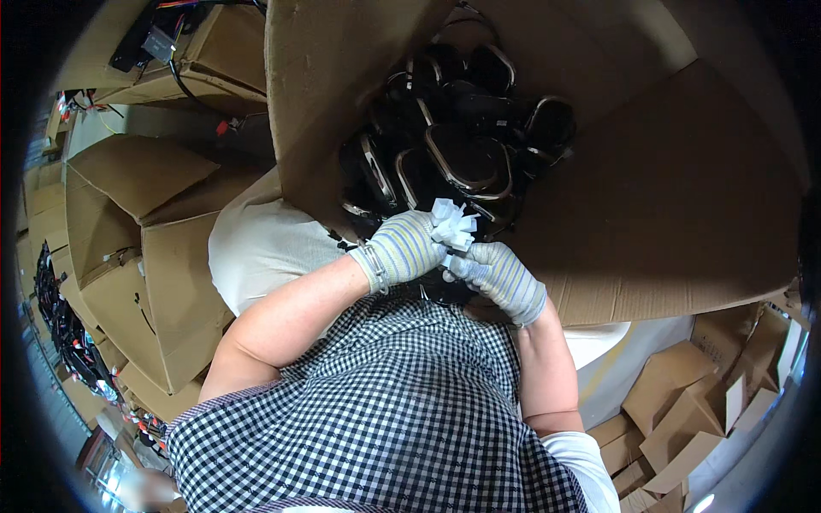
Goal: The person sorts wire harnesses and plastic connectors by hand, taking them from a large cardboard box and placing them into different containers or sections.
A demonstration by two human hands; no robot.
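Both my hands wear striped knit gloves and meet in front of a large open cardboard box. My left hand is closed around a bunch of small white plastic connectors. My right hand pinches the same bunch from below. Just beyond the hands, inside the box, lies a pile of glossy black parts with chrome rims.
More open cardboard boxes stand at my left, one at the top left holding black wired parts. Flat cardboard scraps litter the floor at the lower right. A white cloth-covered surface lies under the big box.
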